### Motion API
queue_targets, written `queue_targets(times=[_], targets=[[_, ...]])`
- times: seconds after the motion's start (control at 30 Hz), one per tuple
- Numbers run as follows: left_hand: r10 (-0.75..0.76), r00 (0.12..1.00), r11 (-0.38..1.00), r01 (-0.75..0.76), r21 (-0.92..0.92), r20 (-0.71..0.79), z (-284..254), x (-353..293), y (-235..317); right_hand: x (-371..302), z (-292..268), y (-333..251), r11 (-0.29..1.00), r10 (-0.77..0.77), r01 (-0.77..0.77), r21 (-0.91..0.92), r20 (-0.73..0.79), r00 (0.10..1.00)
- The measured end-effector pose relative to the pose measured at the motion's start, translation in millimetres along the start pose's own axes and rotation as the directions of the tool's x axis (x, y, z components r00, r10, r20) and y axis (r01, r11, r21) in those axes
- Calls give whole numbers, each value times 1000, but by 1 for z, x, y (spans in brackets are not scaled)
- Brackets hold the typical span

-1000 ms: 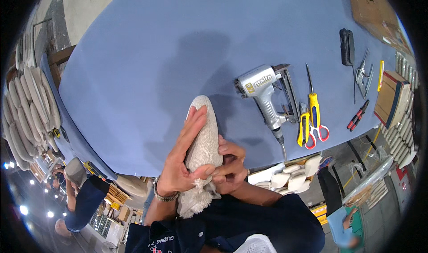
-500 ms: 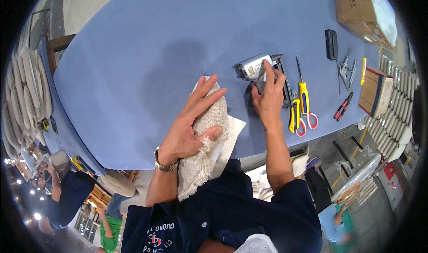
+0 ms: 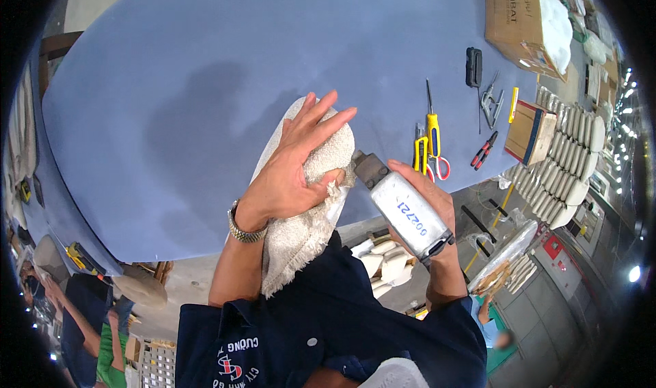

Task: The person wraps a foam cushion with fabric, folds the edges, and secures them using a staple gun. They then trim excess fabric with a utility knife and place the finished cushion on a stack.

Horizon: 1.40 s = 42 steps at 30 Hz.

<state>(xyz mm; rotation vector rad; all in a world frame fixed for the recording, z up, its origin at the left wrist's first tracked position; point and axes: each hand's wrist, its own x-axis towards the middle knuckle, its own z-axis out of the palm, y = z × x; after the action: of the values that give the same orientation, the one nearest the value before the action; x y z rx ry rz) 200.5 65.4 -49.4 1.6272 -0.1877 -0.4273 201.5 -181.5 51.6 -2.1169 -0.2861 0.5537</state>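
Observation:
My left hand [image 3: 297,166], with a watch at its wrist, grips a curved, padded-looking piece covered in beige woven fabric [image 3: 297,243]. Its fingers stretch over the far end while the thumb presses the frayed fabric edge. A strip of white shows beside that edge. Closed around a silver and black staple gun [image 3: 408,211] is my right hand [image 3: 437,207], partly hidden behind the tool's body. The gun's dark nose is close to the right side of the fabric-covered piece; whether they touch I cannot tell.
Right on the blue table [image 3: 205,39] lie a yellow screwdriver [image 3: 433,131], a yellow cutter [image 3: 420,152], red-handled scissors [image 3: 443,168], pliers [image 3: 484,150] and a black-handled tool [image 3: 473,68]. A cardboard box [image 3: 516,19] stands far right. Stacked cushions [image 3: 560,176] and other people are beyond.
My right hand has lifted the staple gun off the table and brought it, turned, toward the fabric-covered piece. My left hand still holds that piece. The view has shifted rightward.

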Motion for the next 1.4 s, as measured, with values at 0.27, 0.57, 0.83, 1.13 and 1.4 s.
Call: queue_targets(times=[0.27,0.57,0.83,1.13,1.4], targets=[[-12,999,1000,11,12,33,1,0,1,4,-2,-24,1000,22,-23,8,122,992],[-52,998,993,49,106,30,11,9,2,28,-14,-25,989,51,-8,-148,288,956],[47,998,997,-44,-68,38,-9,12,-15,41,-3,-13,990,-32,68,-125,269,963],[-130,962,985,153,-80,239,-22,90,-13,34,6,-24,972,-43,92,-216,221,974],[-141,973,984,159,-86,181,-10,95,-19,20,18,-17,898,-92,147,-416,149,985]])
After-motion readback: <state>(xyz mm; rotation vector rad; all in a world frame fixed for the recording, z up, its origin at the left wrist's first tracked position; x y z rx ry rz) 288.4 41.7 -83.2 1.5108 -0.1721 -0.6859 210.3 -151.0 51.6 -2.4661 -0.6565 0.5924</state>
